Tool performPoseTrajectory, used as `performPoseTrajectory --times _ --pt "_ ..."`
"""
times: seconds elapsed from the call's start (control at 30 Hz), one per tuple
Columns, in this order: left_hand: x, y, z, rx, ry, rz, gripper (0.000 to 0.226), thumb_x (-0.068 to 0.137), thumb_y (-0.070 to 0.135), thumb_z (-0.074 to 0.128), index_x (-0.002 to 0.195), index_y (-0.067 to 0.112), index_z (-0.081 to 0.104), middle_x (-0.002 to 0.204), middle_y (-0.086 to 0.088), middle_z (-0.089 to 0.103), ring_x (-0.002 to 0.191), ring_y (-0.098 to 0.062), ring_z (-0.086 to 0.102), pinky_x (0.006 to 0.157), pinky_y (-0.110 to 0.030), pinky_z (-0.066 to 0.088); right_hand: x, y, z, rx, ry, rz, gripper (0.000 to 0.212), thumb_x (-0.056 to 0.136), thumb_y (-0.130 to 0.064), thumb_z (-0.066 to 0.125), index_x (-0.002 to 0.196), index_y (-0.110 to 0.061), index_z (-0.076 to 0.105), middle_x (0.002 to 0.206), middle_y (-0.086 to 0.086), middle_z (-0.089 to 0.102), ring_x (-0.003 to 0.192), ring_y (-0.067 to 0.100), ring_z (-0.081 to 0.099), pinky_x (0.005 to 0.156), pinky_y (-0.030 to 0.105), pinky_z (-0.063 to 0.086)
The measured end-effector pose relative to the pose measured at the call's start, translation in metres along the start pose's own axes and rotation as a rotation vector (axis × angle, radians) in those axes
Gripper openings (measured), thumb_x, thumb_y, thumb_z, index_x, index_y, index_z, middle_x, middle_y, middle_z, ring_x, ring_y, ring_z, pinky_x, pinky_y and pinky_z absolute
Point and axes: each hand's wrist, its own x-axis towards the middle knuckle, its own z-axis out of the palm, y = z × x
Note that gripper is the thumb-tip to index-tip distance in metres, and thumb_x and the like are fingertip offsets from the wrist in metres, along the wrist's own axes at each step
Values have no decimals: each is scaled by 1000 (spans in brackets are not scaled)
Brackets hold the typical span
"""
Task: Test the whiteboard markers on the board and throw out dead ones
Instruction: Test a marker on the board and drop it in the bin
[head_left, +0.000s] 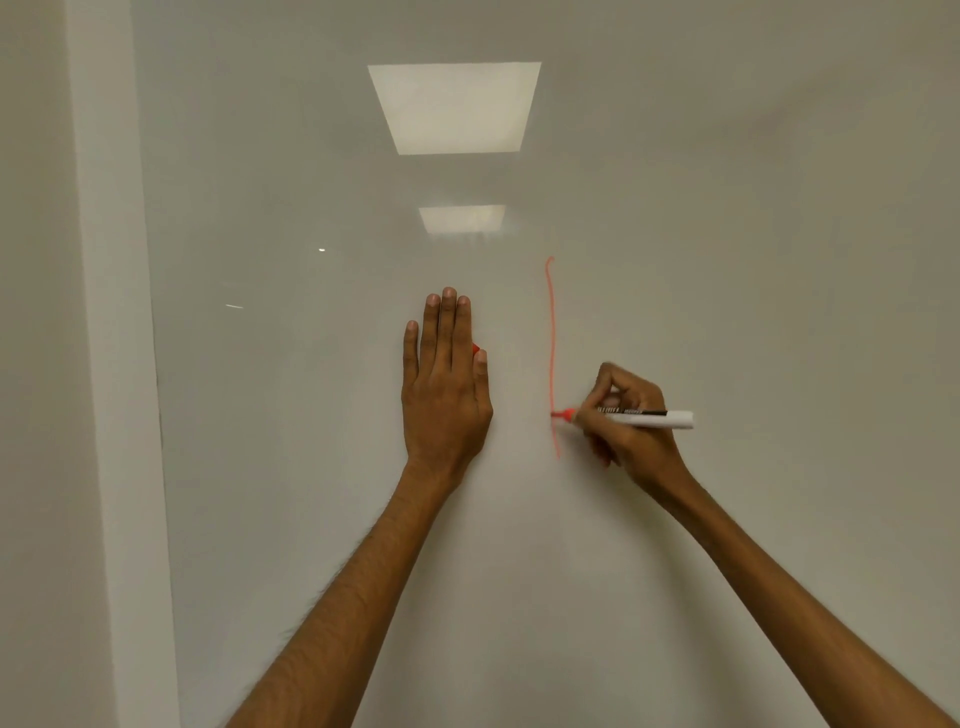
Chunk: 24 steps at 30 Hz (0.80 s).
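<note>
A glossy whiteboard (675, 208) fills the view. My right hand (623, 426) grips a white-barrelled red marker (654, 417), held level with its red tip touching the board. A thin red vertical line (551, 338) runs from above the tip to a little below it. My left hand (444, 379) lies flat against the board to the left of the line, fingers straight and pointing up. A small red piece (475, 348), probably the marker's cap, peeks out between the thumb and forefinger; most of it is hidden under the hand.
The board's pale left frame (119, 364) runs top to bottom, with plain wall beyond it. Two ceiling lights reflect in the board (454, 106) above my hands.
</note>
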Motion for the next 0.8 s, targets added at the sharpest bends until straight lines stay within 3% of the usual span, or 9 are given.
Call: performPoseTrajectory --times 0.1,0.27,0.5,0.73,0.8 --pt "-1 1 -1 2 -3 -9 54 105 22 27 156 3 21 164 -11 19 153 -23 13 125 -42 10 25 -17 -5 76 128 -14 25 86 -5 72 77 -4 49 52 12 57 39 24 49 40 21 35" --pt "0 0 0 13 -9 -11 54 105 22 27 156 4 21 164 -11 19 153 -23 12 125 -43 11 76 -41 -9 91 208 -48 19 91 -8 67 83 -13 51 68 13 69 58 31 69 45 24 41" --pt "-1 0 0 5 11 -18 55 105 21 32 156 4 22 164 -10 19 153 -22 12 125 -42 11 96 -46 0 81 226 -77 20 92 -13 68 82 -14 51 68 10 70 61 31 71 45 24 44" --pt "-2 0 2 22 10 -13 55 104 22 32 155 4 23 164 -9 19 153 -21 12 125 -42 12 94 -37 6 50 280 -106 26 92 -11 68 76 -16 48 90 12 75 64 32 72 45 23 45" --pt "-2 0 2 30 9 -13 54 105 23 30 155 4 23 164 -10 19 153 -21 12 126 -41 11 93 -37 6 34 288 -105 28 92 -10 68 74 -15 47 87 12 75 63 31 71 44 24 44"
